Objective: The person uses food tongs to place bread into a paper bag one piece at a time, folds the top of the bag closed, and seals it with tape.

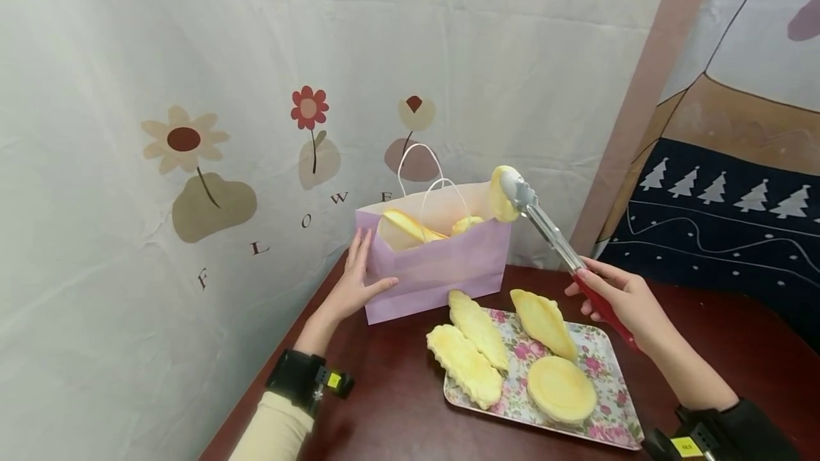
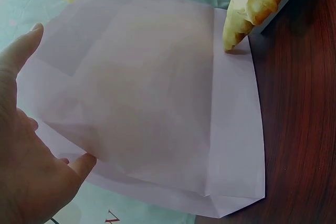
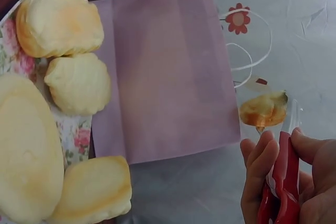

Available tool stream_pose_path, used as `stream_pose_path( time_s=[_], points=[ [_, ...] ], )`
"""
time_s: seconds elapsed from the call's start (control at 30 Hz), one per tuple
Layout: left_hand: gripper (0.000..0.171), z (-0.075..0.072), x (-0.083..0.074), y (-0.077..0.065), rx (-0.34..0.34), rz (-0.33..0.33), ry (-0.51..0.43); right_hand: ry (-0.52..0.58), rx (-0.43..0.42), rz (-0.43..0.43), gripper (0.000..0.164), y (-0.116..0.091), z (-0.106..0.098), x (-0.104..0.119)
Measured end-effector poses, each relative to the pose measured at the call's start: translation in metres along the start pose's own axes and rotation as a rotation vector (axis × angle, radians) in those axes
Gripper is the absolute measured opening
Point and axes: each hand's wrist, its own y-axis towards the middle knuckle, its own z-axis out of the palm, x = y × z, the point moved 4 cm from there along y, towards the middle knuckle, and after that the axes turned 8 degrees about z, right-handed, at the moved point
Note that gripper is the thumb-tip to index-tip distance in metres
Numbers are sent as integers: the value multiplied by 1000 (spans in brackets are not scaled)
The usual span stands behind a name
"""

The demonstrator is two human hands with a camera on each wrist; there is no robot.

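A lilac paper bag [image 1: 442, 269] with white string handles stands upright by the wall. A long bread [image 1: 405, 223] and another piece [image 1: 466, 224] show at its opening. My left hand [image 1: 355, 287] rests on the bag's left side, fingers extended and thumb spread across the front. My right hand [image 1: 631, 297] grips red-handled metal tongs [image 1: 554, 233]. Their tips hold a yellow bread piece [image 1: 501, 198] level with the bag's right rim; in the right wrist view this bread [image 3: 262, 109] is just beyond the rim.
A floral tray [image 1: 608, 390] lies in front of the bag. It carries a round bread [image 1: 562, 388], a pointed bread [image 1: 544, 322] and two long scalloped breads [image 1: 464, 365] that overhang its left edge. Behind the dark red table [image 1: 384, 404] hangs a flower-printed cloth [image 1: 269, 34].
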Motion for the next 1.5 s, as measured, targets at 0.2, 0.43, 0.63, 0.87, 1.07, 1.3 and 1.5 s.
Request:
stream_pose_path(
  time_s=[0.2, 0.43, 0.63, 0.87, 1.07, 1.3, 1.5],
  points=[
    [109, 3, 2, 0, 12, 2, -14, 7, 33, 24, 61, 10, 9, 5],
    [107, 4, 3, -1, 8, -4, -5, -23, 32, -25, 61, 17, 19, 13],
    [107, 4, 2, -1, 6, 0, 2, -73, 44, -48, 61, 20, 28, 16],
    [107, 4, 2, -1, 8, -6, 2, -47, 62, -40, 61, 19, 33, 17],
    [106, 4, 2, -1, 9, -10, 5, -12, 72, -46, 61, 10, 31, 14],
    [106, 3, 1, -2, 13, -12, 13, -56, 28, -107, 50, -10, 22, 5],
    [107, 0, 2, -3, 10, -19, 14, -225, -12, -103, 53, -32, 15, -1]
  ],
)
